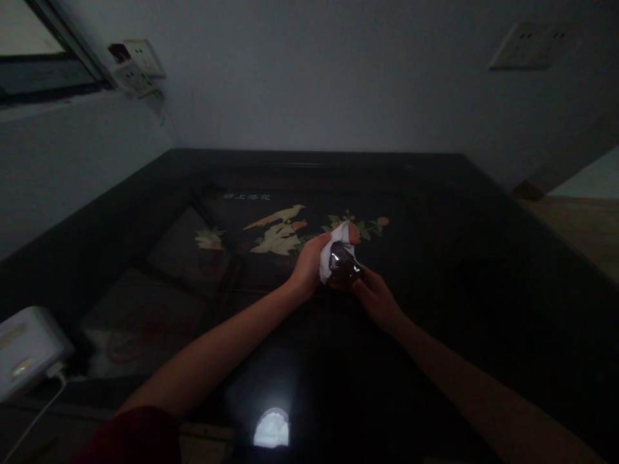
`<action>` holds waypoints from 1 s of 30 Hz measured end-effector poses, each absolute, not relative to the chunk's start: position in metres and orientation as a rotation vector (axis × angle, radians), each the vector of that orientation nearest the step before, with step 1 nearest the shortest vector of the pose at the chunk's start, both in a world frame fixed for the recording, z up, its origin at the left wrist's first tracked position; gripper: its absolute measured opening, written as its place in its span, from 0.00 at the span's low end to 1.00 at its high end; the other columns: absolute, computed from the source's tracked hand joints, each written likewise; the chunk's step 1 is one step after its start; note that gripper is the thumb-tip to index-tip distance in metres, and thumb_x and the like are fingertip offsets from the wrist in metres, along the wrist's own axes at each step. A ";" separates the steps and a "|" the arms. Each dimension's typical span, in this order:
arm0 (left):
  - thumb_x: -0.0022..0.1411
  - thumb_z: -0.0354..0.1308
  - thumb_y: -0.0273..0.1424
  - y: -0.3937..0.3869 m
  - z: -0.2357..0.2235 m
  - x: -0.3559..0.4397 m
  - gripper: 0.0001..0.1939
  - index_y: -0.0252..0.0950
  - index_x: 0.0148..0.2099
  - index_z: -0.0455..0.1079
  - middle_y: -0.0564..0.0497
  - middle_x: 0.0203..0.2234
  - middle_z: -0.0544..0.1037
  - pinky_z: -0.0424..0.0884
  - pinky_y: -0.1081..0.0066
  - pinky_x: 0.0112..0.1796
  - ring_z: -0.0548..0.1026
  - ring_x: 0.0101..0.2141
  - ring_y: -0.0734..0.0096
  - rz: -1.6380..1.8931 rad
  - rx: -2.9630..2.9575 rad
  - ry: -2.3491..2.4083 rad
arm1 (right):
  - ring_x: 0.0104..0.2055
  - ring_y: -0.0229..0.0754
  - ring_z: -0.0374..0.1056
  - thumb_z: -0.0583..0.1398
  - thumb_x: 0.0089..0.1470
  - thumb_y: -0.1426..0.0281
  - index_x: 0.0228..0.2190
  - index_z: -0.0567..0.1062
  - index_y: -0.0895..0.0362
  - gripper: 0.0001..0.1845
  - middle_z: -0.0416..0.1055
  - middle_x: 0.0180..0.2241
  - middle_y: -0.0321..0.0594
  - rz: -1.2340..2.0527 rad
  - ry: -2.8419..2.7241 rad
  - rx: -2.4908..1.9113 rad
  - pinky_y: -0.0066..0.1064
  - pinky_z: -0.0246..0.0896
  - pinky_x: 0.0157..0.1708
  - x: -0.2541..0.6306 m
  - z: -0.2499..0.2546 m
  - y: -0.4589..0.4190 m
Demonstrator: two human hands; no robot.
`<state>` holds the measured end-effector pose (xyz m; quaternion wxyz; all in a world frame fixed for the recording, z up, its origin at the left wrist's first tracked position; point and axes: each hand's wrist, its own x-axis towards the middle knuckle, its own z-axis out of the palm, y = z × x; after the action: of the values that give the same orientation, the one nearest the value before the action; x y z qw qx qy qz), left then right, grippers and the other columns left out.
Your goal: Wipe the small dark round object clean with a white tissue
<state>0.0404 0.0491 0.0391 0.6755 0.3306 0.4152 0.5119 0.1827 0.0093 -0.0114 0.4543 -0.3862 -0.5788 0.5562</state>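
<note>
Both hands meet above the glossy black tabletop (309, 335), near its middle. My left hand (312, 261) is closed on a crumpled white cloth or tissue (342, 232), which lies against a dark shiny object (343, 264). That object is rounded, smooth and almost black, with bright reflections; its exact kind cannot be made out in the dim light. My right hand (372, 290) grips the lower right edge of the dark object with thumb and fingers. Part of the cloth is hidden behind the object.
A bird-and-flower picture (280, 235) decorates the tabletop. At the left edge stands a white device (31, 351) with a cable. Wall sockets (145, 58) are at the back left, and another socket plate (527, 45) is at the right. A light reflection shines near the front.
</note>
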 end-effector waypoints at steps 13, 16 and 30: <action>0.63 0.45 0.40 0.037 0.045 0.033 0.18 0.33 0.31 0.67 0.52 0.22 0.70 0.59 0.73 0.25 0.64 0.23 0.74 1.235 1.490 1.071 | 0.45 0.51 0.71 0.58 0.51 0.46 0.48 0.72 0.58 0.32 0.77 0.41 0.47 1.247 -1.547 -0.974 0.40 0.66 0.45 0.185 -0.013 0.012; 0.66 0.42 0.38 0.035 0.046 0.031 0.19 0.33 0.34 0.69 0.47 0.29 0.75 0.66 0.69 0.32 0.71 0.30 0.69 1.301 1.800 1.059 | 0.42 0.49 0.71 0.58 0.51 0.46 0.46 0.72 0.58 0.31 0.76 0.39 0.45 1.241 -1.551 -0.980 0.38 0.67 0.41 0.185 -0.014 0.012; 0.67 0.42 0.30 0.041 0.046 0.025 0.16 0.34 0.43 0.73 0.45 0.39 0.80 0.68 0.61 0.51 0.76 0.45 0.66 1.424 2.466 0.620 | 0.38 0.46 0.69 0.61 0.51 0.54 0.37 0.74 0.58 0.20 0.75 0.32 0.40 1.188 -1.535 -1.025 0.36 0.65 0.39 0.181 -0.005 0.011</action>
<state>0.0247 0.0412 0.0456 0.1137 0.8407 0.2113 0.4854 0.1810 0.0108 -0.0054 0.4557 -0.4156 -0.6226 0.4816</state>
